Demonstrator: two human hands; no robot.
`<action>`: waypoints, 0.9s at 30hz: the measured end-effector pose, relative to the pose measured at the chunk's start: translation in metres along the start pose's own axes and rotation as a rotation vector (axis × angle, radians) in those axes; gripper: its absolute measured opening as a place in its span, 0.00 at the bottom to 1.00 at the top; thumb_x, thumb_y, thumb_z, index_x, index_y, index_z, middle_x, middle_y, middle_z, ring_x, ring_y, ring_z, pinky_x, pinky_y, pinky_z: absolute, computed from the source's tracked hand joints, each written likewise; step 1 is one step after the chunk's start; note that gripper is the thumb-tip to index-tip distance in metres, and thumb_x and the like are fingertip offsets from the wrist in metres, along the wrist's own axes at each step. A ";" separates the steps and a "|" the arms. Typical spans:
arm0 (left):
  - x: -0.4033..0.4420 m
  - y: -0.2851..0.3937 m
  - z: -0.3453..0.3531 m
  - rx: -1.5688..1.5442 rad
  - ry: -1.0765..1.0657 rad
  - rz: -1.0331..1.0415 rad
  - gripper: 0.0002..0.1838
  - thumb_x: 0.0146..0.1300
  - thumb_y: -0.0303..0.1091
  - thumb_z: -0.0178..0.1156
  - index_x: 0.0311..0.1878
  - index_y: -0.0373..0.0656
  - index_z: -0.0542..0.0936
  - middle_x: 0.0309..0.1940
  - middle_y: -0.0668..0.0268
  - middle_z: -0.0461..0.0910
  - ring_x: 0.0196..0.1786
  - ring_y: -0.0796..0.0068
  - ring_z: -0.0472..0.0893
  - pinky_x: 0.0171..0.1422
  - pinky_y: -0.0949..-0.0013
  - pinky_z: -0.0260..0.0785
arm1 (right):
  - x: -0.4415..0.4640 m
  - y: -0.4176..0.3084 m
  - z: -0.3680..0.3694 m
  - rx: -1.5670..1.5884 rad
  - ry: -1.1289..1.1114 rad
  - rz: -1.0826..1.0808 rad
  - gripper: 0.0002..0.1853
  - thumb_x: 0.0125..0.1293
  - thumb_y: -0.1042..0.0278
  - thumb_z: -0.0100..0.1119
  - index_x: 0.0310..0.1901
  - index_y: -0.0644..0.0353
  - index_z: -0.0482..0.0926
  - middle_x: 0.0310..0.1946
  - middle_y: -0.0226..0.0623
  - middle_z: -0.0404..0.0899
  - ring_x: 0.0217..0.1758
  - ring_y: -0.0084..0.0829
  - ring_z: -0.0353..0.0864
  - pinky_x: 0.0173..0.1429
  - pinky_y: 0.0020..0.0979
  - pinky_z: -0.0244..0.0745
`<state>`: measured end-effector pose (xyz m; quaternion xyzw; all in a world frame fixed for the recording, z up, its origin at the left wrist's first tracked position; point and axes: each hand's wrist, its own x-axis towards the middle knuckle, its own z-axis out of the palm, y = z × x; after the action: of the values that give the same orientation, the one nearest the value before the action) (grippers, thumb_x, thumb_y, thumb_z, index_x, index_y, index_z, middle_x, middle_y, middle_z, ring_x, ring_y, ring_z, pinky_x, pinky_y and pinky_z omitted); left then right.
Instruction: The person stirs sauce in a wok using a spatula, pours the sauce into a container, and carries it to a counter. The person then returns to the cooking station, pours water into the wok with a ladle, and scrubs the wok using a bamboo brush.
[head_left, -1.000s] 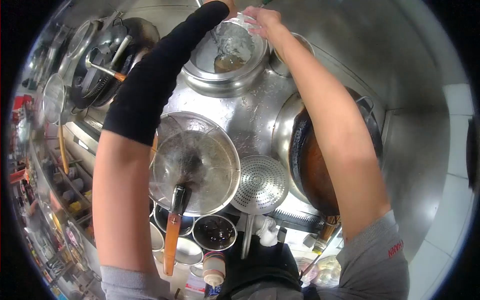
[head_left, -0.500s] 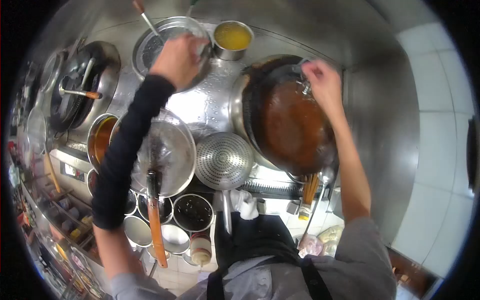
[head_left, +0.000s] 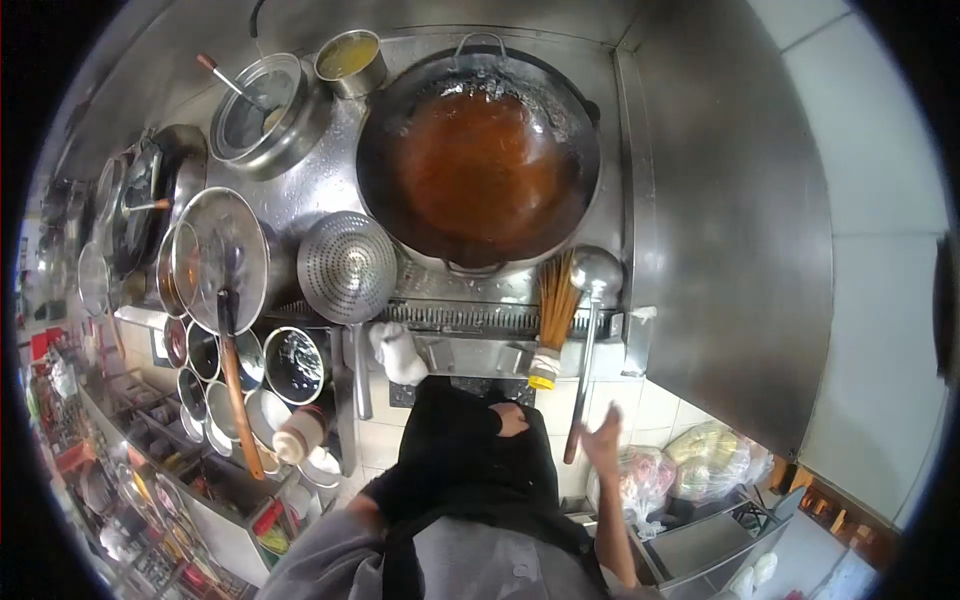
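Observation:
My left hand (head_left: 510, 419) lies against the front of my black apron (head_left: 460, 455), seemingly flat with nothing in it. Beside the end of the ladle's handle, my right hand (head_left: 602, 438) hangs with its fingers apart, empty and not touching the handle. The ladle (head_left: 597, 272) rests bowl-up at the stove's front edge, its long handle pointing towards me. Left of it stands a bamboo wok brush (head_left: 556, 310) with a yellow end. Beyond, a large black wok (head_left: 378, 165) holds reddish-brown liquid (head_left: 480, 170).
A perforated skimmer (head_left: 348, 268) and a wooden-handled strainer (head_left: 222, 250) lie left of the wok. Behind them stand a lidded pot (head_left: 285, 150) and a small pot of yellow liquid (head_left: 352, 75). A white cloth (head_left: 398, 352) hangs at the front edge. Plastic bags (head_left: 705, 460) sit low right.
Both hands have come back towards my body, the left from over the pot, the right from over the wok's edge. The head view has shifted, and the wok now shows whole.

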<state>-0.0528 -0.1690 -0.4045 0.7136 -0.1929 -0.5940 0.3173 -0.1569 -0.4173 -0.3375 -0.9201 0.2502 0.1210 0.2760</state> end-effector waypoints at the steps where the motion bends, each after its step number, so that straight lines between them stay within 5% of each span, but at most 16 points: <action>1: 0.043 -0.043 0.031 0.086 0.013 -0.046 0.24 0.67 0.54 0.58 0.51 0.43 0.87 0.45 0.49 0.86 0.51 0.48 0.85 0.56 0.51 0.75 | -0.006 0.018 0.020 0.125 -0.132 0.147 0.53 0.59 0.54 0.77 0.75 0.77 0.55 0.71 0.69 0.63 0.77 0.55 0.64 0.79 0.47 0.60; 2: 0.071 -0.074 0.051 -0.043 0.098 -0.101 0.23 0.66 0.52 0.57 0.48 0.42 0.86 0.44 0.49 0.86 0.50 0.49 0.85 0.54 0.50 0.75 | -0.016 0.027 0.038 0.146 -0.121 0.129 0.42 0.61 0.57 0.76 0.69 0.76 0.67 0.55 0.63 0.80 0.61 0.51 0.81 0.65 0.46 0.75; 3: 0.107 -0.112 0.062 0.203 0.196 0.139 0.21 0.68 0.50 0.56 0.42 0.41 0.86 0.39 0.53 0.87 0.48 0.54 0.86 0.52 0.50 0.75 | -0.010 0.035 0.045 0.327 -0.409 0.358 0.27 0.62 0.58 0.74 0.53 0.72 0.79 0.35 0.48 0.86 0.38 0.44 0.85 0.47 0.46 0.79; 4: 0.139 -0.143 0.088 -0.137 0.348 0.113 0.20 0.69 0.48 0.54 0.44 0.41 0.85 0.41 0.53 0.86 0.49 0.54 0.85 0.54 0.51 0.75 | -0.018 0.038 0.062 0.408 -0.190 0.266 0.17 0.65 0.60 0.71 0.36 0.68 0.79 0.21 0.40 0.81 0.25 0.37 0.79 0.34 0.45 0.73; 6: 0.169 -0.166 0.113 -0.860 0.685 0.254 0.19 0.71 0.45 0.51 0.48 0.40 0.83 0.44 0.52 0.83 0.51 0.54 0.83 0.57 0.53 0.76 | -0.024 0.002 0.041 0.242 -0.006 0.271 0.18 0.67 0.61 0.69 0.29 0.68 0.76 0.21 0.46 0.79 0.26 0.36 0.78 0.34 0.42 0.71; 7: 0.183 -0.170 0.115 -0.888 0.735 0.194 0.19 0.71 0.45 0.51 0.48 0.40 0.82 0.44 0.52 0.83 0.51 0.53 0.83 0.57 0.53 0.76 | -0.028 -0.024 0.023 0.171 0.096 0.387 0.17 0.64 0.61 0.70 0.31 0.70 0.80 0.24 0.52 0.84 0.29 0.48 0.86 0.37 0.45 0.76; 10: 0.190 -0.142 0.092 -0.587 0.670 -0.155 0.20 0.72 0.45 0.51 0.49 0.39 0.82 0.45 0.51 0.83 0.52 0.52 0.83 0.58 0.52 0.76 | -0.039 -0.029 -0.015 0.126 0.123 0.235 0.19 0.66 0.64 0.69 0.24 0.70 0.76 0.14 0.40 0.75 0.17 0.29 0.71 0.26 0.40 0.66; 14: 0.187 -0.128 0.058 -0.499 0.641 -0.280 0.21 0.72 0.45 0.50 0.51 0.37 0.82 0.47 0.49 0.83 0.53 0.50 0.83 0.59 0.51 0.75 | -0.062 -0.012 -0.046 0.234 -0.044 0.250 0.24 0.73 0.60 0.63 0.20 0.62 0.69 0.13 0.32 0.70 0.12 0.26 0.64 0.19 0.34 0.59; 17: 0.183 -0.126 0.047 -0.472 0.599 -0.300 0.22 0.73 0.46 0.50 0.52 0.36 0.82 0.48 0.48 0.83 0.53 0.48 0.83 0.60 0.50 0.75 | -0.044 -0.152 -0.100 0.675 -0.226 0.311 0.17 0.75 0.73 0.59 0.25 0.62 0.70 0.11 0.27 0.67 0.12 0.17 0.66 0.15 0.25 0.59; 20: 0.171 -0.125 0.033 -0.433 0.545 -0.280 0.22 0.73 0.46 0.50 0.53 0.35 0.81 0.49 0.47 0.83 0.54 0.47 0.83 0.61 0.49 0.75 | -0.010 -0.281 -0.111 0.489 -0.271 0.011 0.03 0.74 0.76 0.59 0.41 0.66 0.77 0.21 0.32 0.77 0.16 0.19 0.71 0.19 0.26 0.65; 21: 0.161 -0.125 0.028 -0.422 0.522 -0.266 0.23 0.73 0.46 0.50 0.53 0.35 0.81 0.49 0.46 0.83 0.54 0.46 0.83 0.61 0.48 0.75 | 0.010 -0.313 -0.101 0.345 -0.186 -0.256 0.06 0.73 0.77 0.59 0.48 0.67 0.77 0.25 0.31 0.78 0.19 0.18 0.73 0.22 0.24 0.66; 24: 0.117 -0.117 0.017 -0.386 0.448 -0.204 0.24 0.74 0.46 0.50 0.54 0.33 0.81 0.51 0.45 0.83 0.55 0.45 0.83 0.62 0.47 0.75 | 0.060 -0.444 -0.064 0.334 -0.192 -0.546 0.25 0.70 0.79 0.62 0.68 0.67 0.73 0.28 0.33 0.78 0.30 0.16 0.76 0.34 0.24 0.72; 25: 0.098 -0.115 0.013 -0.371 0.426 -0.181 0.24 0.74 0.46 0.50 0.54 0.33 0.81 0.51 0.45 0.83 0.55 0.44 0.83 0.62 0.47 0.75 | 0.067 -0.505 -0.055 0.379 -0.317 -0.410 0.27 0.69 0.78 0.64 0.70 0.64 0.73 0.30 0.36 0.80 0.26 0.17 0.77 0.29 0.25 0.72; 27: 0.049 -0.107 0.001 -0.342 0.376 -0.126 0.25 0.74 0.47 0.50 0.55 0.32 0.81 0.52 0.44 0.83 0.56 0.43 0.83 0.63 0.46 0.74 | 0.102 -0.587 -0.013 0.334 -0.339 -0.554 0.22 0.69 0.76 0.61 0.65 0.62 0.77 0.21 0.33 0.77 0.12 0.25 0.73 0.16 0.33 0.68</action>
<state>-0.0541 -0.1231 -0.5131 0.7581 0.0179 -0.4935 0.4260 0.2399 -0.0409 -0.1017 -0.8621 -0.0413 0.1501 0.4822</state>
